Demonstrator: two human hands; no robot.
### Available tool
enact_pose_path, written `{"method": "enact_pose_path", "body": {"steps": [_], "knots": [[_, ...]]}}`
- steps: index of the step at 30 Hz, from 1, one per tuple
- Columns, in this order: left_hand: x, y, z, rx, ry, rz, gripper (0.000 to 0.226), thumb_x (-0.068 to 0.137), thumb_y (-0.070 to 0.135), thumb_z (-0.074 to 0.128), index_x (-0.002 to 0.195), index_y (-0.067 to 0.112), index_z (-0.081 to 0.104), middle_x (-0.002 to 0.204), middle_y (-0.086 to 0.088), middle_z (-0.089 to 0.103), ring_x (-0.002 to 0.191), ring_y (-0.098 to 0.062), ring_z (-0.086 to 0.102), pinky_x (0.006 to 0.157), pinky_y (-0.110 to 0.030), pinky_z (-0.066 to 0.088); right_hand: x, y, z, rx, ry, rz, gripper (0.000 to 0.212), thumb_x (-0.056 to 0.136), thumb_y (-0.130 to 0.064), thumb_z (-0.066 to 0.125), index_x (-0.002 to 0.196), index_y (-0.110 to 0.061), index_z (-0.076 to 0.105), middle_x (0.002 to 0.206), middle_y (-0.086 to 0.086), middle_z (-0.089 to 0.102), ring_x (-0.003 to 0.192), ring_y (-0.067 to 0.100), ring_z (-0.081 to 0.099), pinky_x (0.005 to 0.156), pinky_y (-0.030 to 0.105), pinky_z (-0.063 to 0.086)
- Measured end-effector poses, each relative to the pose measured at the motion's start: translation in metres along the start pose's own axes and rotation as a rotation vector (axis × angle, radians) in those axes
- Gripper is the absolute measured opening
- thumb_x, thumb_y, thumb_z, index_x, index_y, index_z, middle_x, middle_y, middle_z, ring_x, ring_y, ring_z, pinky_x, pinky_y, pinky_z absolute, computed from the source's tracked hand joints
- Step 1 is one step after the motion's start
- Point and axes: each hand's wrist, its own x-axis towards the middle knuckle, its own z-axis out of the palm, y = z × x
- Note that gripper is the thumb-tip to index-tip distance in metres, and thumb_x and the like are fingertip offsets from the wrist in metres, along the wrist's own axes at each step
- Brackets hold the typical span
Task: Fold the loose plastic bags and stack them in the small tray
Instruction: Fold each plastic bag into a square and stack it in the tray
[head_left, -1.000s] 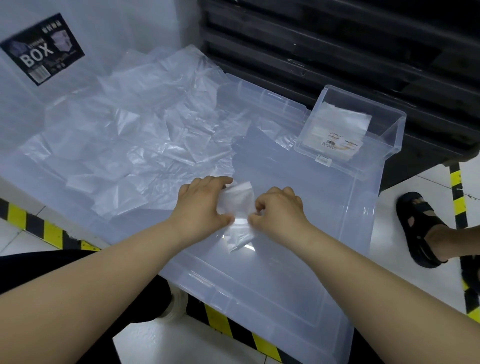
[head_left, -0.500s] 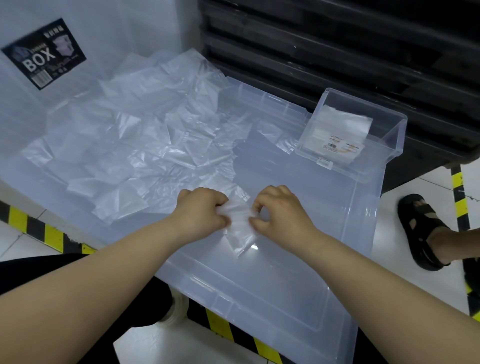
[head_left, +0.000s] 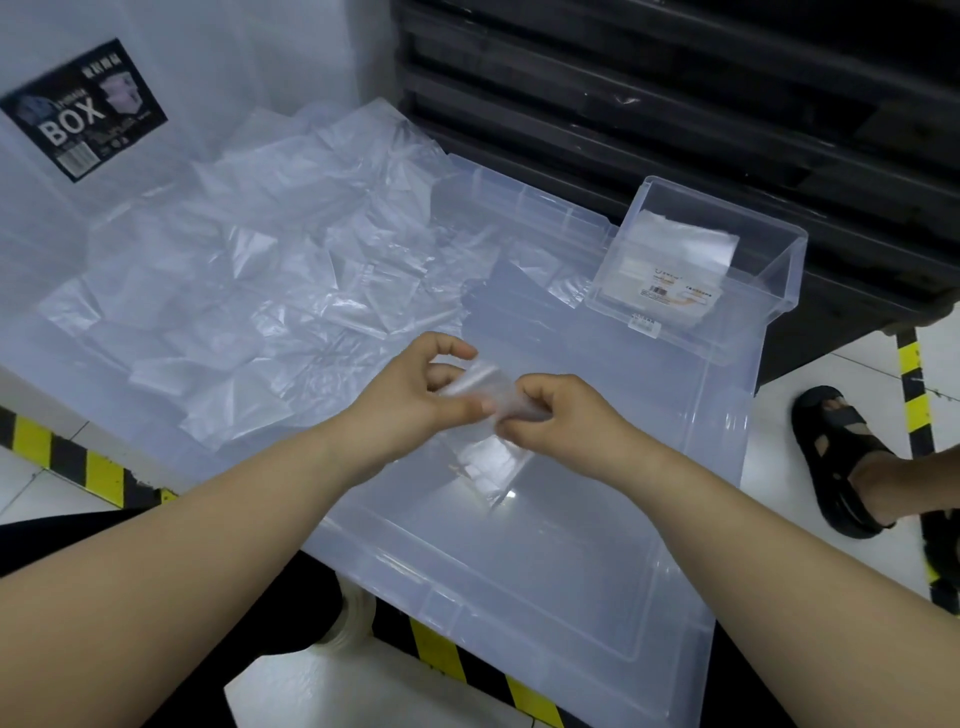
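The left hand (head_left: 415, 395) and right hand (head_left: 561, 421) each pinch one small clear bag (head_left: 485, 387), held up between them just above the big clear bin (head_left: 571, 545), probably to crease a fold. The loose bags (head_left: 260, 291) lie heaped far left. The small tray (head_left: 774, 280), far right, holds folded bags (head_left: 680, 247). Nothing blocks that path; a sandalled foot (head_left: 841, 457) stands well right.

Clear plastic bag (head_left: 480, 387): partly folded and crumpled, pinched at its upper end between the left hand (head_left: 415, 395) and right hand (head_left: 561, 421); the lower end is left hanging loose.
Loose plastic bags (head_left: 270, 291): clear and creased, spread in an overlapping heap to the far left.
Small tray (head_left: 769, 270): clear, set upright at far right; white folded bags (head_left: 680, 244) are stacked flat inside.
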Motion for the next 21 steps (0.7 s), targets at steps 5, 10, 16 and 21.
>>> {"method": "enact_pose_path", "body": {"steps": [5,10,16,21], "knots": [[0.004,0.005,-0.003,-0.195,0.167,0.026,0.029,0.08,-0.002,0.065,0.088,0.023,0.055,0.06,0.008,0.067,0.054,-0.004,0.062,0.057,-0.015,0.049,0.001,-0.005,-0.007,0.271,0.049,0.076,0.023,0.083,-0.004,0.064,0.066,-0.015,0.052,0.062,-0.004,0.05,0.054,0.002,0.047,0.054,0.011,0.04],[0.005,0.013,0.003,-0.267,0.306,0.039,0.031,0.077,-0.003,0.068,0.085,0.025,0.056,0.071,0.0,0.066,0.053,-0.005,0.062,0.055,-0.016,0.05,0.0,-0.007,-0.019,0.651,0.045,0.166,0.018,0.087,0.002,0.054,0.074,-0.01,0.054,0.068,0.004,0.06,0.057,0.013,0.06,0.051,0.019,0.051],[0.014,0.023,0.012,-0.209,0.302,0.089,0.032,0.08,-0.006,0.064,0.086,0.024,0.056,0.051,0.012,0.061,0.046,0.004,0.055,0.049,-0.008,0.044,-0.006,-0.015,-0.053,0.47,0.221,0.154,0.024,0.086,0.005,0.055,0.071,-0.014,0.055,0.063,0.001,0.058,0.043,0.003,0.055,0.04,0.016,0.045],[0.048,0.052,0.028,-0.159,0.309,0.135,0.017,0.089,-0.003,0.051,0.097,0.013,0.052,0.067,0.002,0.061,0.046,0.004,0.056,0.056,-0.009,0.046,-0.015,-0.015,-0.097,0.428,0.446,0.177,0.007,0.089,-0.003,0.055,0.09,-0.01,0.056,0.072,0.001,0.056,0.059,0.012,0.051,0.042,0.012,0.044]]}}
